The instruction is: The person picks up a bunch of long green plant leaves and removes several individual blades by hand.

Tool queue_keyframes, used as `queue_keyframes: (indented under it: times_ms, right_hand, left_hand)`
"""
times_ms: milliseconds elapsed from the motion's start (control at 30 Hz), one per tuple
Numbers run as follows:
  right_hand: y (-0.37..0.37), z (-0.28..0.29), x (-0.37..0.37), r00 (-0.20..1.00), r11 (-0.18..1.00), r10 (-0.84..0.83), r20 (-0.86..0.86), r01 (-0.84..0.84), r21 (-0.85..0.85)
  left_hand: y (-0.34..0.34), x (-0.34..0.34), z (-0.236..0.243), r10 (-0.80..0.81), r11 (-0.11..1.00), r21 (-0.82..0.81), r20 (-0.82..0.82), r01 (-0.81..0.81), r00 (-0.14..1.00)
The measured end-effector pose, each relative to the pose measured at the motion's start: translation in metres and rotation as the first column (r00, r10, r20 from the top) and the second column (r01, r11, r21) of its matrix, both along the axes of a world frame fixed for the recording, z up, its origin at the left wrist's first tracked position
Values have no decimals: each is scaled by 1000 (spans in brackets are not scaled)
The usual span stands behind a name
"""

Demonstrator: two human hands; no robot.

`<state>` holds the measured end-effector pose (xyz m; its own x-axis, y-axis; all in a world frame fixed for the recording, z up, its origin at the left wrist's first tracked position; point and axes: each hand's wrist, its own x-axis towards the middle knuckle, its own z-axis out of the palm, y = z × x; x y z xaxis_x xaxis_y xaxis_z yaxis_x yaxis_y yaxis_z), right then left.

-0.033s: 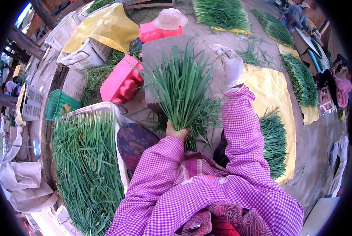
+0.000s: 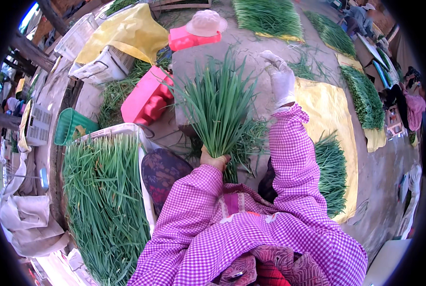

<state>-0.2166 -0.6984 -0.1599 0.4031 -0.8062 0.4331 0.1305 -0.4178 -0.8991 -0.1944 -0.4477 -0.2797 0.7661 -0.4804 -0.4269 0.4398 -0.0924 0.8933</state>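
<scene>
My bare left hand (image 2: 214,160) is closed around the lower end of a bunch of garlic chives (image 2: 217,109), whose green leaves fan out away from me. Raised to the right of the bunch, my right hand (image 2: 281,82) wears a whitish glove. Its fingers are bent and a little apart, with nothing visible in them. Under the bunch are loose leaves (image 2: 251,138) and a grey board (image 2: 186,62). By my left knee, a white crate (image 2: 145,162) is packed with more chives (image 2: 103,205).
A pink-red moulded block (image 2: 144,97) lies beyond the crate, near a green basket (image 2: 75,125). White crates (image 2: 105,66) and a yellow sheet (image 2: 132,31) are farther left. To my right, chives (image 2: 331,176) rest on yellow sheeting (image 2: 320,100). A person (image 2: 358,19) is at far right.
My right hand has risen very slightly, and its fingers have spread a little. My left hand and the bunch have hardly moved.
</scene>
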Motion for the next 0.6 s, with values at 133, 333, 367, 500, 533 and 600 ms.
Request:
queue_keyframes:
  times_ms: [133,333,367,500,533,600]
  right_hand:
    - [18,9,7,951,889,-235,-200,127,-440]
    - [40,9,14,983,973,47,-179,-86,-213]
    - [41,0,20,977,973,85,-196,-124,-196]
    - [63,6,31,878,869,-98,-468,-154,-471]
    - [58,-8,33,879,840,-172,-444,-105,-533]
    - [57,-21,36,848,863,-198,-492,-87,-497]
  left_hand:
    - [2,6,-6,48,997,-67,-6,-48,999]
    - [0,9,-9,38,998,46,-10,-38,999]
    - [1,9,-8,35,999,40,-1,-34,999]
    - [11,15,-38,-123,991,-14,248,131,961]
    - [10,14,-35,-184,982,19,271,186,945]
    - [11,16,-33,-241,970,91,332,224,912]
